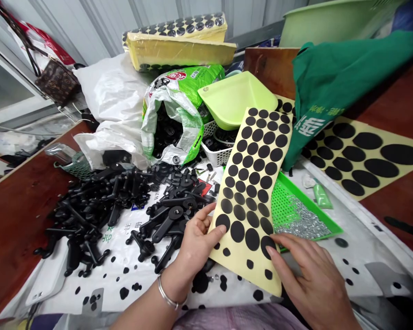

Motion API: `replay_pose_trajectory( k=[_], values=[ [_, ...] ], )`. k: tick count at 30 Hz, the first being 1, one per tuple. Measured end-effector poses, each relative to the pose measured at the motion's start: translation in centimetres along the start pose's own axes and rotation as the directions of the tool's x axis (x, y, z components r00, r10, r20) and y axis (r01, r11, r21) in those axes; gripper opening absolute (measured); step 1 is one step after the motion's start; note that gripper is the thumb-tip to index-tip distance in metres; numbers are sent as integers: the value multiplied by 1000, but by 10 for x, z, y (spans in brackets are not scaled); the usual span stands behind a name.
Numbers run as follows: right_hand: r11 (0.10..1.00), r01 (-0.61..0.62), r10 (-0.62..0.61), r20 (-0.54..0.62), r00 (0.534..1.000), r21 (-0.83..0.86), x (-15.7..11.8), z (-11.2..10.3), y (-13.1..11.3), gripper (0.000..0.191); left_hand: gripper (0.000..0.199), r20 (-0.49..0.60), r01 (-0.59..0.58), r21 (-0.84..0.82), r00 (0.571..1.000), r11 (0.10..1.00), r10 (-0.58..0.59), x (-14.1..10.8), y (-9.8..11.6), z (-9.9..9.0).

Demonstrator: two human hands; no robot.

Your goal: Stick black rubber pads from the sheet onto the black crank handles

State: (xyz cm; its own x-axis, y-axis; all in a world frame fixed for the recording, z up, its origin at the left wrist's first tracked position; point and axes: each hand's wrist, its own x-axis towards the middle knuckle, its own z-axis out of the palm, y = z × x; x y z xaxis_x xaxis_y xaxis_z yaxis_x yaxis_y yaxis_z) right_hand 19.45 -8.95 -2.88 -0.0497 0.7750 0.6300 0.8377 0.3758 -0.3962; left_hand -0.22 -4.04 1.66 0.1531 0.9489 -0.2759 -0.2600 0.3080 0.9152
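A long yellow backing sheet of round black stickers (247, 188) slants up from my lap side, its upper end bending away. My left hand (200, 243) grips its left edge, thumb on top by the lowest row and fingers beneath. At the right edge, my right hand (308, 275) is closed, thumb and forefinger on the corner sticker (267, 247) of that row. Whether that sticker is lifting cannot be made out. Below the row are bare backing and small black scraps. Left of the sheet lie black plastic handle-like parts (168, 222), one with a round disc on its end.
A green tray (330, 228) of small metal pieces stands right of the sheet. Behind are a pale green scoop (239, 98), a white basket (218, 156) and a green-white bag (189, 123) of black parts. More large stickers (365, 156) lie right, under a green cloth bag (330, 82).
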Motion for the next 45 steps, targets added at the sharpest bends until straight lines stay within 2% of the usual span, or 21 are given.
replay_pose_trajectory(
  k=[2,5,8,14,17,24,27,30,37,41,45],
  values=[
    [1000,-8,8,-3,1000,2,2,0,-3,21,55,63,73,-91,996,993,-67,-1,3,0],
    [999,-27,28,-27,999,39,7,-1,-9,20,36,137,159,-102,980,982,-145,-5,3,-3],
    [995,-30,32,-14,999,95,14,-2,-18,18,29,150,194,-80,972,978,-181,-8,-1,-6],
    [987,3,-3,-3,1000,162,30,2,-38,18,28,123,198,-46,974,979,-191,-11,-7,-8],
    [984,34,-39,25,999,176,36,8,-47,20,27,137,163,2,977,987,-161,-12,-9,-5],
    [993,82,-90,91,992,89,41,17,-53,24,18,169,-22,189,986,982,-10,-16,-13,-4],
    [991,106,-114,108,988,77,40,16,-54,25,16,177,-153,382,980,911,90,-19,-15,-7],
    [986,157,-161,89,983,54,38,16,-54,23,19,170,-201,523,977,828,130,-20,-17,-9],
    [979,197,-198,9,980,56,34,21,-54,18,22,167,-143,412,983,900,79,-21,-17,-6],
    [975,217,-215,-50,975,46,31,25,-54,15,28,152,-11,332,988,943,-42,-19,-15,-7],
    [973,221,-219,-38,975,61,26,26,-55,14,39,79,90,304,990,948,-119,-15,-15,-10]
  ],
)
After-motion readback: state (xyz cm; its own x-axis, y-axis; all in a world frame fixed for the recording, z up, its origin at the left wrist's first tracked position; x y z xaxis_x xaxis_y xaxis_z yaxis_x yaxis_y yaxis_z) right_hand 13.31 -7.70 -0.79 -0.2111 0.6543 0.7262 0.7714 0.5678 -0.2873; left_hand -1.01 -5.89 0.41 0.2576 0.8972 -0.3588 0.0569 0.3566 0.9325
